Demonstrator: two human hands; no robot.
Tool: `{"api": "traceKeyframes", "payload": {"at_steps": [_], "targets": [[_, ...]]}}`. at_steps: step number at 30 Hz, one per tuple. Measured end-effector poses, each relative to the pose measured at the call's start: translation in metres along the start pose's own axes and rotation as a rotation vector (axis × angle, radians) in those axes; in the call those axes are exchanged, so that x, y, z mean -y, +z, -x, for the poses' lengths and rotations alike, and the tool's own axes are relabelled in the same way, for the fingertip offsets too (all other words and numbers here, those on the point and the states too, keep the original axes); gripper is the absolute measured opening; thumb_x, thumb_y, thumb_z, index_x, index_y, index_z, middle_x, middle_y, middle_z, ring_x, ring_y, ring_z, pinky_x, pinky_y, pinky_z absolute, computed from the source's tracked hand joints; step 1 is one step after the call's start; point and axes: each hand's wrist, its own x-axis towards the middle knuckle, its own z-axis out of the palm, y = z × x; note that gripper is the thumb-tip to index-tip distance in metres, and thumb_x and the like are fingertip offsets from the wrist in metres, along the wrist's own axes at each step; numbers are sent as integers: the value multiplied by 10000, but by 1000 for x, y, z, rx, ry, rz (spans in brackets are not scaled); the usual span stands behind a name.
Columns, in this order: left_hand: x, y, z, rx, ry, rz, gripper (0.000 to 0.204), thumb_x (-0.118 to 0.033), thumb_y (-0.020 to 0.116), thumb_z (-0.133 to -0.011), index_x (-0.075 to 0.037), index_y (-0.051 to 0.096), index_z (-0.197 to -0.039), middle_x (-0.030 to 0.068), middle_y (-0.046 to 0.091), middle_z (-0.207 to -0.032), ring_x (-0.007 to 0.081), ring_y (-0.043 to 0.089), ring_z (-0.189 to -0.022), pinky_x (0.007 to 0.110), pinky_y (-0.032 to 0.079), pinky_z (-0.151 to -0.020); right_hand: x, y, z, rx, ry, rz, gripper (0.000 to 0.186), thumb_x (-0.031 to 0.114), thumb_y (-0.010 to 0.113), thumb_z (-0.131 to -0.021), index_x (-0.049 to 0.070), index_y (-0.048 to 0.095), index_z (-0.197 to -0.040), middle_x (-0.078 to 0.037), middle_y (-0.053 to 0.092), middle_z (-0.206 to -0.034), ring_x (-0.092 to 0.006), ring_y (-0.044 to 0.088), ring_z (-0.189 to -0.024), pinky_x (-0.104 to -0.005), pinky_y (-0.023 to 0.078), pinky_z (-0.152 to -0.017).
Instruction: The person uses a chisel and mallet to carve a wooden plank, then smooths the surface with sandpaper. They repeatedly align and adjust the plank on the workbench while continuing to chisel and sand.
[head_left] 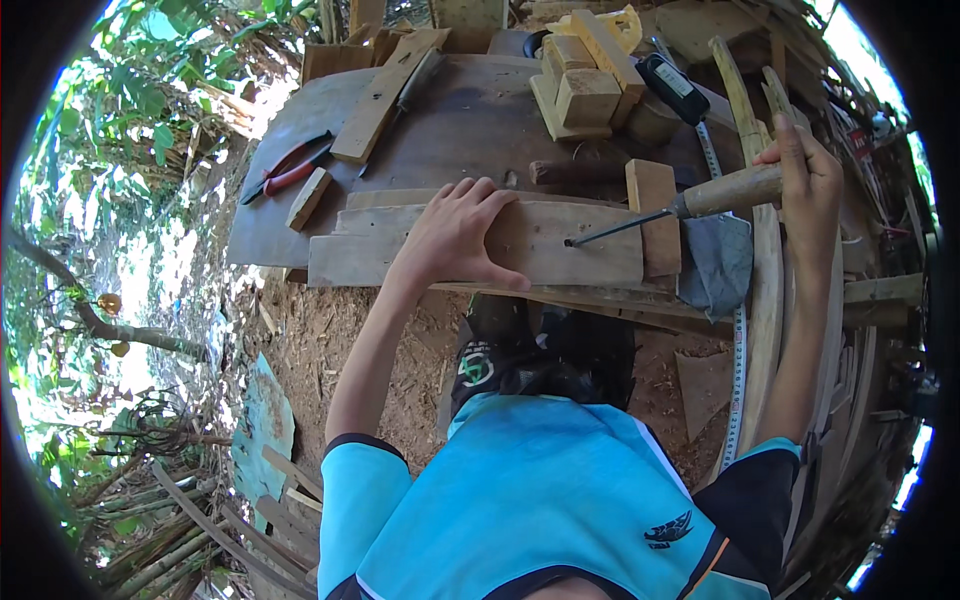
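Spread over the middle of a wooden board [545,222], the left hand [455,235] is unclenched, its fingers at the far edge and its thumb apart near the close edge. At about 3 o'clock from it, the right hand [806,175] grasps the end of a wooden handle [730,190] on a tool with a thin metal shaft [625,228]. That shaft slants toward 8 o'clock, its tip at a small dark spot on the board; whether it goes in, I cannot tell.

The board lies along the near edge of the bench [470,130]. Around it, red-handled pliers [292,172] and a small wood piece [308,199] lie at 10 o'clock, a plank [385,100] at 11, and stacked wood blocks [585,98] at 1. A black tape measure [672,88] sits toward 2, its blade running down to 4. At 3 o'clock are an upright-looking block [655,210] and, beyond it, a grey cloth [715,265].
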Motion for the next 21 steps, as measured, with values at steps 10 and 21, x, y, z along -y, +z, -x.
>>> {"api": "traceKeyframes", "payload": {"at_steps": [10, 21], "targets": [[-3, -4, -2, -3, -1, -4, 930, -595, 747, -469, -3, 511, -1146, 131, 514, -1077, 312, 487, -1051, 411, 364, -935, 99, 24, 3, 109, -606, 258, 236, 123, 596, -868, -29, 534, -699, -66, 450, -555, -106, 430, -506, -251, 333, -473], [-5, -4, -6, 31, -13, -9, 927, -590, 748, -463, 6, 506, -1132, 124, 511, -1025, 303, 496, -1005, 406, 379, -908, 84, 31, 8, -32, -365, 341, 165, 100, 611, -860, -9, 584, -739, -33, 476, -566, -88, 428, -504, -238, 354, -471]]}}
